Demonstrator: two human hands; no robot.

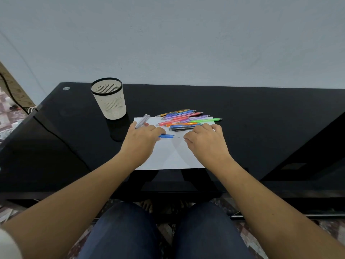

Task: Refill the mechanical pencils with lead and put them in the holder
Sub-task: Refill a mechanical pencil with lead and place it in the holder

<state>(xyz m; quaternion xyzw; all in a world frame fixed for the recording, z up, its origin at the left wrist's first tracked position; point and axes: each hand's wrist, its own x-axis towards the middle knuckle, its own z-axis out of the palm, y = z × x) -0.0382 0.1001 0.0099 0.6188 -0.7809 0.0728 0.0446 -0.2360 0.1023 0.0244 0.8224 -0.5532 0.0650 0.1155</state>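
Observation:
My left hand (141, 136) grips a blue mechanical pencil (166, 136) over a white sheet of paper (168, 156); most of the pencil is hidden under the fingers. My right hand (204, 140) pinches a thin lead (178, 137) whose tip meets the pencil's open end. A heap of several coloured mechanical pencils (186, 119) lies on the far edge of the paper. A clear lead case (142, 121) with a red cap lies just beyond my left hand. The beige mesh holder (110, 100) stands upright to the far left.
The black glass table (261, 128) runs up to a pale wall. Its left corner carries a metal stud (66, 88). A cable (11, 94) and cardboard lie on the floor at the far left. My knees are under the front edge.

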